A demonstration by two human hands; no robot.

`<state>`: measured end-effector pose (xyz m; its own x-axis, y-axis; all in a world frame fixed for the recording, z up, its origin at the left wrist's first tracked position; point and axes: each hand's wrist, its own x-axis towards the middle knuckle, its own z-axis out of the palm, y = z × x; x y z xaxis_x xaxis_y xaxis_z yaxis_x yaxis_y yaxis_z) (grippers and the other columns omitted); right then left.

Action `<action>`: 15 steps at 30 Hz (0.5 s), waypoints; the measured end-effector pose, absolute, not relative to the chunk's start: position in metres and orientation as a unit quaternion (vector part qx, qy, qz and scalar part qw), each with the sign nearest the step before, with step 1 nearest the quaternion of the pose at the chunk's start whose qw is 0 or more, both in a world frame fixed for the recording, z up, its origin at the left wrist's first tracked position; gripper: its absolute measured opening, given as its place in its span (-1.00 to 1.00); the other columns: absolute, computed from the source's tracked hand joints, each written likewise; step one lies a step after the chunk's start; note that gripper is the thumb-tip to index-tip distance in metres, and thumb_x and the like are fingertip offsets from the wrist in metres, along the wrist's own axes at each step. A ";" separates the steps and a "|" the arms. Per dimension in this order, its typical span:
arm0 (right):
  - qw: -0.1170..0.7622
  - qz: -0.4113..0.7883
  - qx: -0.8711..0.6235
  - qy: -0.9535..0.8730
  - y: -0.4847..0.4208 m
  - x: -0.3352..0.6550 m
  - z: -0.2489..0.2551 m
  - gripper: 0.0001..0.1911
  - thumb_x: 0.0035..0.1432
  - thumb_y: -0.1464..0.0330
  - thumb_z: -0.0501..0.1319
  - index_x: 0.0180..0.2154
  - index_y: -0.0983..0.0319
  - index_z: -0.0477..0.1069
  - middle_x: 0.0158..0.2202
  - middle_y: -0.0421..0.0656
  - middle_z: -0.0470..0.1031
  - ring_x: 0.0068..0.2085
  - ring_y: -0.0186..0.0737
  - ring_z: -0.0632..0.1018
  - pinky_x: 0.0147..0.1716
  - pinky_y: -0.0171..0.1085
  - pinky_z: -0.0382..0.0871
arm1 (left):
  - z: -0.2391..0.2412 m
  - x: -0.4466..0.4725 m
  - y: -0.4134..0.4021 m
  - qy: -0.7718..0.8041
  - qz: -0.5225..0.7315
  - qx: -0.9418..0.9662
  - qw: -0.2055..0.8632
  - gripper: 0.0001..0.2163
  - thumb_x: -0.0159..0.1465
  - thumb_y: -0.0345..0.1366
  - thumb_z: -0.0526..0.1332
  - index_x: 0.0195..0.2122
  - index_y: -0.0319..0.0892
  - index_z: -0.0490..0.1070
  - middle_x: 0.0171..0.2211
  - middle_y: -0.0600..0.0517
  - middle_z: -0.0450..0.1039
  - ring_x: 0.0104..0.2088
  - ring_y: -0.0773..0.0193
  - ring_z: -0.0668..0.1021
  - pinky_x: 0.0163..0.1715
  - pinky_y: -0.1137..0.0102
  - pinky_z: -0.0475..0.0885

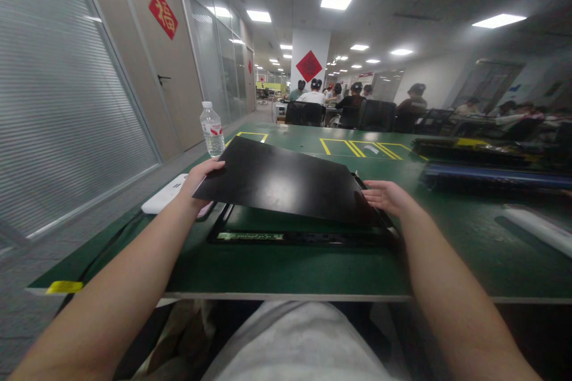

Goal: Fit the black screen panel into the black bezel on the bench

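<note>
While panel's [286,181] tilted, L hand [199,177] fingers pinch corner, R hand [388,196] fingers flat on edge.

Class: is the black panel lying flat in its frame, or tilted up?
Tilted up. The left hand holds the black panel up by its left corner, above the frame; the right hand rests on its lower right edge.

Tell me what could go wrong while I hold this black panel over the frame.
The panel is tilted, held only at its edges by the left hand and right hand; it could slip and strike the frame below. Its left corner hangs above the white device, which a slip might hit.
</note>
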<state>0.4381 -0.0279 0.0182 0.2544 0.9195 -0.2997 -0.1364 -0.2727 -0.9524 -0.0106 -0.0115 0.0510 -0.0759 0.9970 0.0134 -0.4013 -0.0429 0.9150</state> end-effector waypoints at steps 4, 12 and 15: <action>0.502 0.485 -0.639 -0.324 -0.027 0.440 0.017 -0.72 0.24 0.44 0.18 -0.01 0.33 0.43 -0.41 0.06 0.61 -0.42 -0.13 0.65 -0.40 -0.27 0.54 | 0.044 -0.014 -0.004 0.412 0.620 0.367 0.559 -0.71 0.07 -0.48 0.32 -0.15 -0.28 0.58 -0.45 0.00 0.61 -0.56 0.21 0.60 -0.53 0.42 0.53; 0.524 0.486 -0.638 -0.286 -0.019 0.450 0.008 -0.70 0.21 0.45 0.21 -0.01 0.36 0.43 -0.40 0.09 0.61 -0.45 -0.12 0.64 -0.46 -0.26 0.56 | 0.040 -0.008 -0.006 0.428 0.641 0.350 0.533 -0.64 0.04 -0.49 0.36 -0.09 -0.28 0.58 -0.40 -0.02 0.64 -0.44 0.11 0.66 -0.47 0.38 0.57; 0.522 0.491 -0.634 -0.290 -0.019 0.450 0.007 -0.71 0.23 0.47 0.16 -0.01 0.37 0.41 -0.39 0.11 0.61 -0.42 -0.10 0.65 -0.44 -0.26 0.57 | 0.040 -0.007 -0.006 0.423 0.642 0.354 0.533 -0.67 0.00 -0.50 0.36 -0.16 -0.32 0.58 -0.40 -0.03 0.64 -0.48 0.17 0.64 -0.49 0.41 0.55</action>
<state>0.4504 -0.0186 0.0066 0.3502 0.8805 -0.3195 -0.1439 -0.2865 -0.9472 -0.0073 -0.0057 0.0401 -0.1816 0.9834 0.0043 -0.3836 -0.0749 0.9205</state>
